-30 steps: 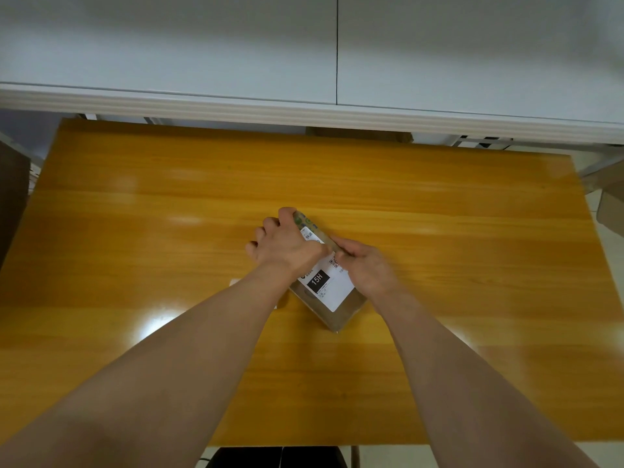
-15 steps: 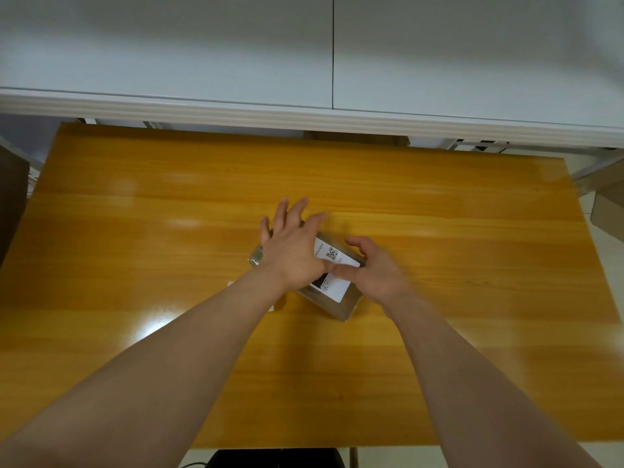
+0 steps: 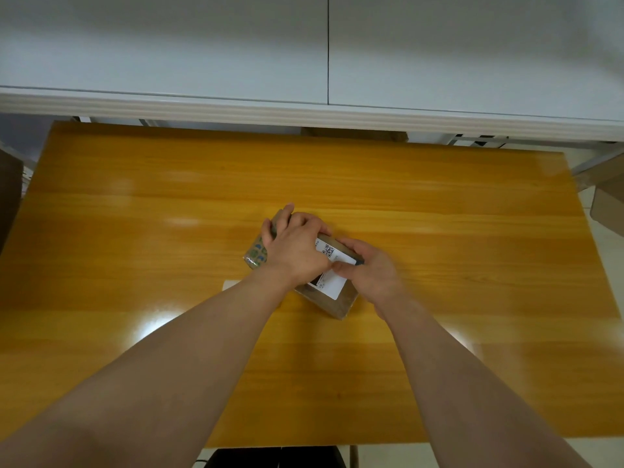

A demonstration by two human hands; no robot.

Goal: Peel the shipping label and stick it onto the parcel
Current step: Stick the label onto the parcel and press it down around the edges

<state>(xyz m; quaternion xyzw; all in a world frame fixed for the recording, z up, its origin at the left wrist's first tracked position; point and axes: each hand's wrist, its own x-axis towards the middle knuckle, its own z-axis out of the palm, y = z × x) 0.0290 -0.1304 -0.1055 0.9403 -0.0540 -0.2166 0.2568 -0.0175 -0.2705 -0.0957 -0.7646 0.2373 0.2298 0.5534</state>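
A small brown parcel [image 3: 339,304] lies at an angle in the middle of the wooden table [image 3: 439,214]. A white shipping label [image 3: 332,283] with a QR code lies flat on its top face. My left hand [image 3: 295,249] rests over the parcel's far left part, fingers curled around its far edge. My right hand [image 3: 371,273] grips the parcel's right side, thumb pressed on the label. Much of the label is hidden under both hands.
A scrap of white paper [image 3: 231,285] peeks out on the table by my left forearm. A white ledge [image 3: 304,113] and wall run along the far side. Cardboard boxes [image 3: 607,211] stand off the right edge, a dark object off the left.
The parcel, held tilted up a second ago, now lies flat. My left hand went from spread flat to curled over the far edge; my right thumb moved onto the label.
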